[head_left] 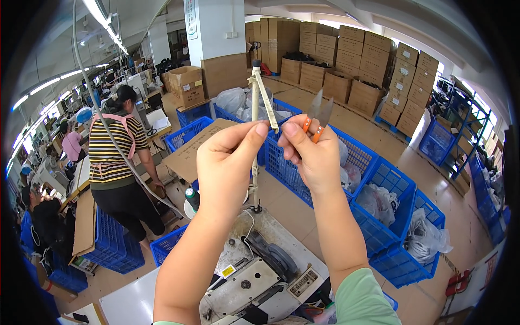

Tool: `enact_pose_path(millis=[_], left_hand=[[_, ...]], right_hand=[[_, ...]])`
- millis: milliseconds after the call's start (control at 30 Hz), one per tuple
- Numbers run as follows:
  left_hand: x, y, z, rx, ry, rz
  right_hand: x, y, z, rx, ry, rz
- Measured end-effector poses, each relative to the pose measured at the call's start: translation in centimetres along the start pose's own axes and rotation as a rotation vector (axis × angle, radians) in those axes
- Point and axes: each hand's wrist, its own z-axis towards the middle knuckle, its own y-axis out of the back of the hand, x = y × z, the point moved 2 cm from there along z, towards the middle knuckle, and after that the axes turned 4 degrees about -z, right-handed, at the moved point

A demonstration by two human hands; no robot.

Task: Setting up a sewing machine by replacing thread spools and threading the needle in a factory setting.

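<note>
Both of my hands are raised in front of me, above a sewing machine (238, 292). My left hand (227, 160) pinches with thumb and forefinger at the lower end of a narrow cream strip (265, 103). That strip slants down from the top of an upright thread-stand pole (255, 179), which has similar cream wrapping. My right hand (315, 154) is closed around a pair of scissors (314, 130) with orange handles, its blades pointing up and away from the strip. The right thumb and fingertips are close to the strip's end; whether they touch it, I cannot tell.
Blue crates (379, 200) with plastic-bagged goods stand on the right. A green thread cone (191, 197) sits left of the pole. A person (116, 146) in a striped top works at the left. Stacked cartons (352, 49) line the back.
</note>
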Motion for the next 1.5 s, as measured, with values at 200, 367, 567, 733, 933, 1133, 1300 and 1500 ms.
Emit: enact_pose_path(millis=[200, 367, 567, 733, 933, 1133, 1300, 1500], left_hand=[[-1.7, 0.1, 0.2, 0.042, -0.710, 0.318], [-2.2, -0.7, 0.7, 0.330, -0.829, 0.658], [-3.4, 0.8, 2.1, 0.350, -0.955, 0.934], [-4.0, 8.0, 4.2, 0.061, -0.816, 0.937], [-3.1, 14.8, 7.9, -0.024, -0.623, 0.950], [-4.0, 14.9, 4.6, -0.079, -0.456, 0.874], [-0.5, 15.5, -6.1, -0.191, 0.105, 0.142], [2.9, 15.8, -13.8, -0.335, 0.383, -0.313]], right_hand=[[0.8, 0.7, -0.6, -0.080, 0.179, 0.253], [2.0, 1.2, -0.9, -0.126, 0.262, 0.429], [2.1, 2.3, -0.3, 0.292, 0.094, 0.991], [-0.4, -0.4, -1.0, 0.321, -0.004, 0.776], [-3.4, -6.0, -2.4, 0.324, -0.220, 0.483], [-4.5, -8.7, -5.1, 0.376, -0.404, 0.089], [-6.1, -10.1, -9.0, 0.454, -0.447, 0.329], [-7.1, -12.4, -13.0, 0.381, -0.510, 0.674]])
